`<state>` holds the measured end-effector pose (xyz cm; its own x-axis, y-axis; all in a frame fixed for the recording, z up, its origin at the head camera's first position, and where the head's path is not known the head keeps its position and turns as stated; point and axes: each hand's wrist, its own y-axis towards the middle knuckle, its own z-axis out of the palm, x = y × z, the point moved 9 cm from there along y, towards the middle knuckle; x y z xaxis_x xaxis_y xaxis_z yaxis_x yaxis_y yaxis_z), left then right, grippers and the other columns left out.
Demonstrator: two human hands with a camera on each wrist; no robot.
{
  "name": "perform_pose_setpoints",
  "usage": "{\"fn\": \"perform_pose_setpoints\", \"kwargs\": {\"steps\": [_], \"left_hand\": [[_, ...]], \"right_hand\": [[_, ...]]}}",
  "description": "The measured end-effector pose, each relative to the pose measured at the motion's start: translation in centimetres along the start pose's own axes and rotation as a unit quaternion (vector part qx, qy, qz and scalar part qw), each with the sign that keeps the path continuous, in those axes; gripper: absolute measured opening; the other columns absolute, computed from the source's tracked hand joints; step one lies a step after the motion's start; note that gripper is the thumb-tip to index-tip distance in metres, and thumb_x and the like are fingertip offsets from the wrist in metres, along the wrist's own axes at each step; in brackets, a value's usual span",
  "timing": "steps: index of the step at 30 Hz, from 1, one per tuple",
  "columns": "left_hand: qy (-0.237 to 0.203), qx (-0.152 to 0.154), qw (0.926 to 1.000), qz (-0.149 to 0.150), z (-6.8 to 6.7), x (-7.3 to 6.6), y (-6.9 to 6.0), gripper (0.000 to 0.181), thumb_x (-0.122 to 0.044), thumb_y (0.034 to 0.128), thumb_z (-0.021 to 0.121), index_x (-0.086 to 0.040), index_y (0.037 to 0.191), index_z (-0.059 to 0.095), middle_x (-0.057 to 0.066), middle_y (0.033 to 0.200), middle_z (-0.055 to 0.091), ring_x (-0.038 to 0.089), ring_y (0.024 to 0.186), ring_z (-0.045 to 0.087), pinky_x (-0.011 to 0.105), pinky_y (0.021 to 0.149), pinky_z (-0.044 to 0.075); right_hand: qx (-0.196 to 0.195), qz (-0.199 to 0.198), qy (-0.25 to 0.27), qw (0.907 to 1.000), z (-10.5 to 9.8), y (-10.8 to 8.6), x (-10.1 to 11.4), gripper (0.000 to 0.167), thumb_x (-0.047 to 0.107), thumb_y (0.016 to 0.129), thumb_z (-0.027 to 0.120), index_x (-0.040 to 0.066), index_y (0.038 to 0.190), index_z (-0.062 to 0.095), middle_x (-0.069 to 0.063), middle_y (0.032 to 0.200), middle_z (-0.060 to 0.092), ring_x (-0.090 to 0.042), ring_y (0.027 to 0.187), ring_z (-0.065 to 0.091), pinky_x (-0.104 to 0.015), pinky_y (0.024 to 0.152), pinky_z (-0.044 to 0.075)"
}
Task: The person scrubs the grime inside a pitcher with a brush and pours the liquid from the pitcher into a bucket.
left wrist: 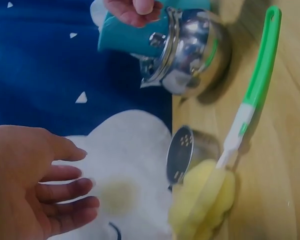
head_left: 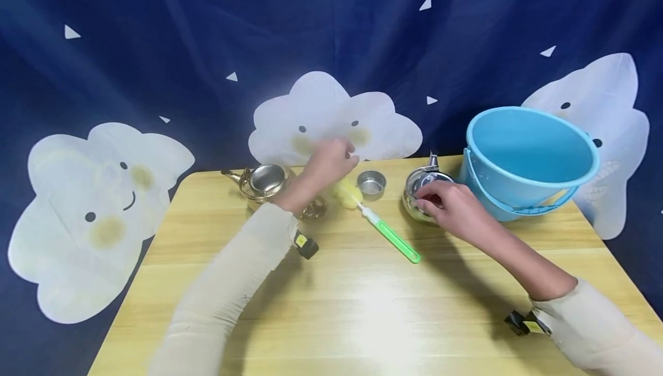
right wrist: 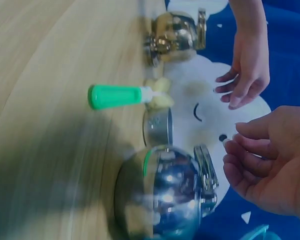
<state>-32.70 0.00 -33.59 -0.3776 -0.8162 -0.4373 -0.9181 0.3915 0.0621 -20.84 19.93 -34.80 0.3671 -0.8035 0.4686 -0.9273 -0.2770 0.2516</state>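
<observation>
My left hand (head_left: 327, 164) is raised above the yellow sponge head of a brush (head_left: 396, 240), fingers loosely bent and holding nothing. Beside the sponge stands a small perforated metal strainer (head_left: 371, 185). My right hand (head_left: 458, 209) hovers over the silver kettle (head_left: 411, 206), its fingers slightly curled with nothing between them. In the right wrist view a gap separates this hand (right wrist: 275, 157) from the kettle (right wrist: 165, 195). The left wrist view has the left hand (left wrist: 45, 185) apart from the strainer (left wrist: 181, 155) and sponge (left wrist: 205, 197).
A gold kettle (head_left: 254, 193) without its lid stands at the back left, partly behind the left forearm, with a gold round piece (head_left: 313, 209) beside it. At the back right is a blue bucket (head_left: 518, 192). A dark blue curtain with white clouds hangs behind the wooden table (head_left: 331, 318).
</observation>
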Motion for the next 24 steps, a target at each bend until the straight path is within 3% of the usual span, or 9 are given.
{"fn": "perform_pose_setpoints", "kwargs": {"steps": [11, 17, 24], "left_hand": [[-0.022, 0.052, 0.9963, 0.066, 4.0, -4.3, 2.2, 0.035, -0.027, 0.1007, 0.065, -0.005, 0.128, 0.068, 0.008, 0.114, 0.077, 0.02, 0.107, 0.071, 0.034, 0.101, 0.054], [-0.005, 0.056, 0.9932, 0.101, 5.7, -6.4, 3.2, 0.031, -0.025, 0.1012, 0.064, -0.007, 0.126, 0.069, 0.006, 0.115, 0.078, 0.02, 0.111, 0.071, 0.033, 0.106, 0.051], [0.016, 0.052, 0.9909, 0.123, 7.5, -9.0, 3.6, 0.028, -0.021, 0.1023, 0.063, -0.008, 0.125, 0.072, 0.003, 0.12, 0.077, 0.014, 0.114, 0.071, 0.025, 0.103, 0.052]], "right_hand": [[-0.055, -0.038, -0.024, 0.9975, -1.5, -1.7, -1.8, 0.014, 0.001, 0.083, 0.081, 0.003, 0.096, 0.076, -0.009, 0.087, 0.071, -0.019, 0.076, 0.06, -0.032, 0.065, 0.048], [-0.065, -0.046, -0.031, 0.9963, -1.6, -2.2, -2.4, 0.017, -0.002, 0.082, 0.081, 0.001, 0.098, 0.077, -0.012, 0.09, 0.073, -0.02, 0.078, 0.064, -0.033, 0.065, 0.053], [-0.065, -0.055, -0.033, 0.9958, -1.6, -2.5, -3.1, 0.017, -0.002, 0.08, 0.082, 0.003, 0.096, 0.079, -0.005, 0.082, 0.072, -0.012, 0.071, 0.059, -0.026, 0.06, 0.05]]}}
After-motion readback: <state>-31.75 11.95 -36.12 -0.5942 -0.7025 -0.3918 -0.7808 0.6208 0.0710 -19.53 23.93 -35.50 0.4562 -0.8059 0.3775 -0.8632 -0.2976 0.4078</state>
